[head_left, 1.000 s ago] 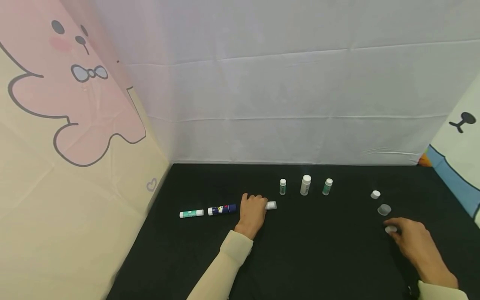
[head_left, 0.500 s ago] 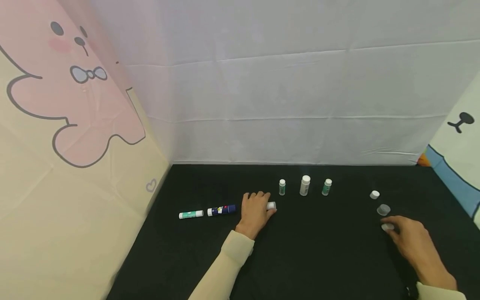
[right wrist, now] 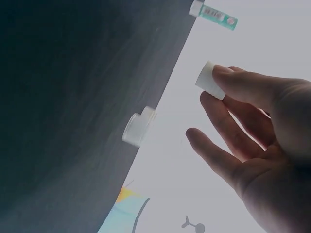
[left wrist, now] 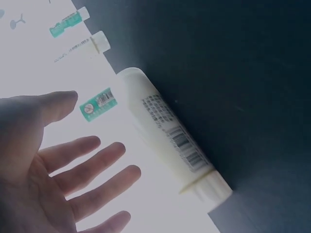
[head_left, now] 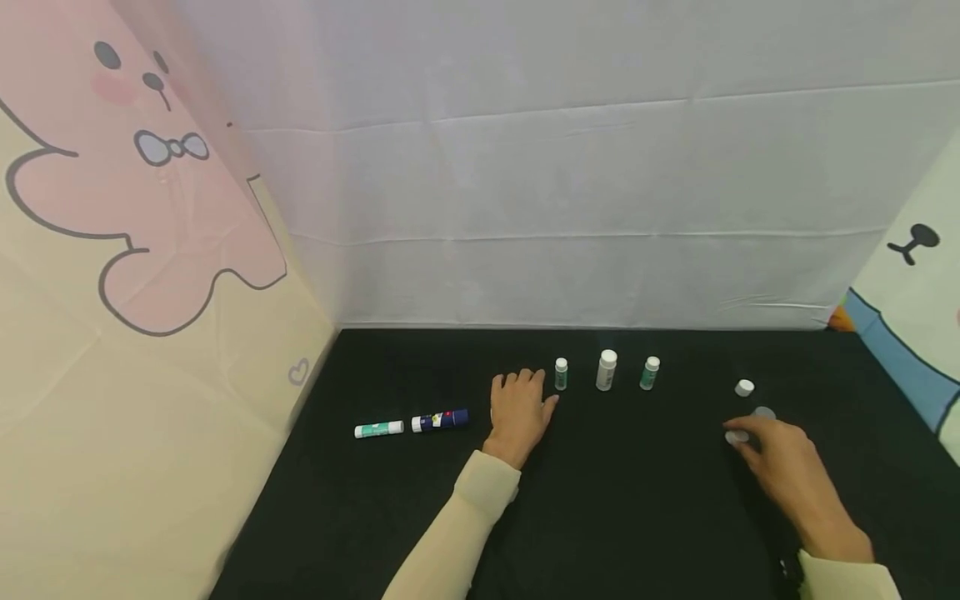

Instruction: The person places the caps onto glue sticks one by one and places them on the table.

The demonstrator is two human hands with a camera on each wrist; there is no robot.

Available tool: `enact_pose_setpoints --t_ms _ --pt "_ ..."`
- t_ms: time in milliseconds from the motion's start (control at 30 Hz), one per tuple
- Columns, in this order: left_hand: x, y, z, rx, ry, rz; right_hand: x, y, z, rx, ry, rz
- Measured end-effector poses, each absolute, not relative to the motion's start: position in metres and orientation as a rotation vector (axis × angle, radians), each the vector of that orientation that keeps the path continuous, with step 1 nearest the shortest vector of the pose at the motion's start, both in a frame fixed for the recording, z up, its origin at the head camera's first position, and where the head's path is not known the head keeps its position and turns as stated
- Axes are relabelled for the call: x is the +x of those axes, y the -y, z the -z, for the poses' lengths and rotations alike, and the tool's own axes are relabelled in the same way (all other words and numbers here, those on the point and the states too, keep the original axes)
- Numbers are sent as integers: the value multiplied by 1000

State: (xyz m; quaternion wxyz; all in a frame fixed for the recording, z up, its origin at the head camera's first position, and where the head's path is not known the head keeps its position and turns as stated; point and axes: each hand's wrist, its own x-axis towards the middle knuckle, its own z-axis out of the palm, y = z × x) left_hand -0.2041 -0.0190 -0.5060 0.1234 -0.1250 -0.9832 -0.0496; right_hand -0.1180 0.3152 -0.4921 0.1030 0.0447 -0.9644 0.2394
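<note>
My left hand (head_left: 519, 412) has its fingers spread, over the far-middle part of the black table. Beyond its fingertips in the left wrist view lies a white glue stick (left wrist: 167, 136) with a barcode label; the hand hides nearly all of it in the head view. On the right, my right hand (head_left: 783, 462) pinches a small white cap (right wrist: 209, 80) between thumb and fingers, raised above the table. Close behind that hand is a clear cap (head_left: 763, 412), partly covered, with another white cap (head_left: 744, 387) farther back.
Three small sticks stand upright at the back: a green-labelled one (head_left: 561, 374), a taller white one (head_left: 607, 370) and another green-labelled one (head_left: 649, 373). A green-and-white glue stick (head_left: 378, 429) and a navy glue stick (head_left: 439, 420) lie at left. A white cloth (head_left: 525, 283) rises behind.
My left hand has let go of the white glue stick; its fingers have spread and moved slightly forward. My right hand has moved left and forward, carrying the white cap.
</note>
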Motion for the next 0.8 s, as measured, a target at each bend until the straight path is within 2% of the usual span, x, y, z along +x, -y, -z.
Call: enact_pose_setpoints --t_ms 800 --pt "-228 -4 507 -196 2900 276 -123 -264 488 284 2714 -779"
